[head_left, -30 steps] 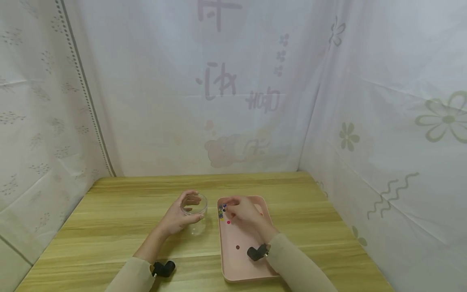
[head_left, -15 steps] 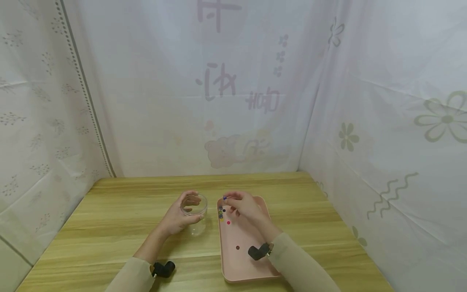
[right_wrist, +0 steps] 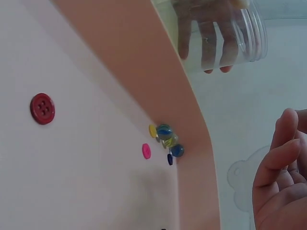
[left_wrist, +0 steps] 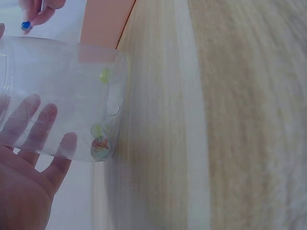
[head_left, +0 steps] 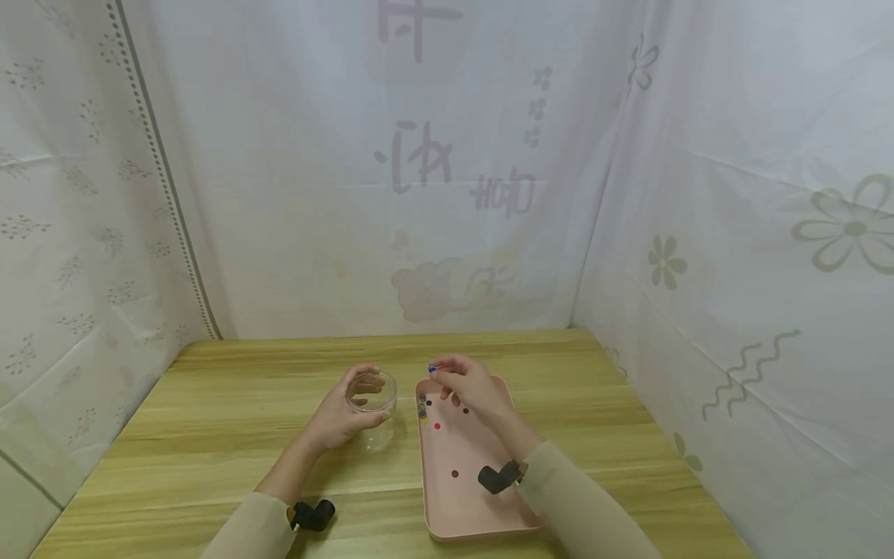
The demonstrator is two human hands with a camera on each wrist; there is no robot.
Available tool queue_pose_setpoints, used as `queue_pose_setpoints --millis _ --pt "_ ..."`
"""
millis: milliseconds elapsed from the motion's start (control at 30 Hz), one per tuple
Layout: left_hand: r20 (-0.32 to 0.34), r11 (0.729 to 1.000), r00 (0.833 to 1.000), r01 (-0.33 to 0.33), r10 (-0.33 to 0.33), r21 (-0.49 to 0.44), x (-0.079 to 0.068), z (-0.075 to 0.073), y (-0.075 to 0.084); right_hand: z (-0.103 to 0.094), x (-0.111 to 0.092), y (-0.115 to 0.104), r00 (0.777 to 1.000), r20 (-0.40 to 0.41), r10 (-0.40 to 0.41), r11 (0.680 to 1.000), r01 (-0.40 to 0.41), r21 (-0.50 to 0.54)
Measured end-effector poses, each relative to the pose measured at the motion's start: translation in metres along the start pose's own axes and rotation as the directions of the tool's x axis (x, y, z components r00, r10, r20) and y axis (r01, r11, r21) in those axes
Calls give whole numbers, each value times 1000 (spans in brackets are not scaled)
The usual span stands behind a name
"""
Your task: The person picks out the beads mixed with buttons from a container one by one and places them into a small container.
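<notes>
In the head view my left hand (head_left: 334, 415) grips a clear plastic jar (head_left: 380, 435), open end up, on the wooden table left of the pink tray (head_left: 436, 505). A yellow-green marble (left_wrist: 105, 75) and a clear marble with an orange swirl (left_wrist: 100, 149) show at the jar's bottom in the left wrist view. My right hand (head_left: 475, 392) pinches a blue marble (head_left: 432, 368) between thumb and fingertips, above the tray's far left corner. Below it, marbles (right_wrist: 164, 131) sit against the tray wall beside a yellow button (right_wrist: 152, 130) and a dark blue button (right_wrist: 170, 159).
A pink button (right_wrist: 147, 151) and a dark red four-hole button (right_wrist: 42, 109) lie on the tray floor. Another dark button (head_left: 466, 411) is near the right hand. Printed white curtains (head_left: 314, 194) surround the table (head_left: 230, 404) at the back and sides.
My right hand has picked the blue marble out of the tray's far left corner and risen with it. The left hand and jar have stayed in place.
</notes>
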State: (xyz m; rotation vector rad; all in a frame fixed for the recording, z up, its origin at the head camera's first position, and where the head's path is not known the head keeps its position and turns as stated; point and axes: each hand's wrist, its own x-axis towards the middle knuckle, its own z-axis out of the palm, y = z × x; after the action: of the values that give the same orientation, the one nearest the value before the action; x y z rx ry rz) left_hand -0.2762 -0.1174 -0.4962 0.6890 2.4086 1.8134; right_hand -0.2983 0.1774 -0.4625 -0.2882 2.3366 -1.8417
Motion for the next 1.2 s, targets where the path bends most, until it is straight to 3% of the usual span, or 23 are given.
queue_pose_setpoints --millis 567,933,1200 --pt "-3 1000 1000 10 -10 4 0 1 0 7 -3 -31 998 23 -62 998 62 -6" --pt "-7 1000 1000 5 -5 -11 -1 1 0 18 -7 -50 988 82 -129 991 130 -6" --pt "-8 1000 1000 2 -2 -12 1 1 -1 27 -8 -58 987 112 -117 993 113 36"
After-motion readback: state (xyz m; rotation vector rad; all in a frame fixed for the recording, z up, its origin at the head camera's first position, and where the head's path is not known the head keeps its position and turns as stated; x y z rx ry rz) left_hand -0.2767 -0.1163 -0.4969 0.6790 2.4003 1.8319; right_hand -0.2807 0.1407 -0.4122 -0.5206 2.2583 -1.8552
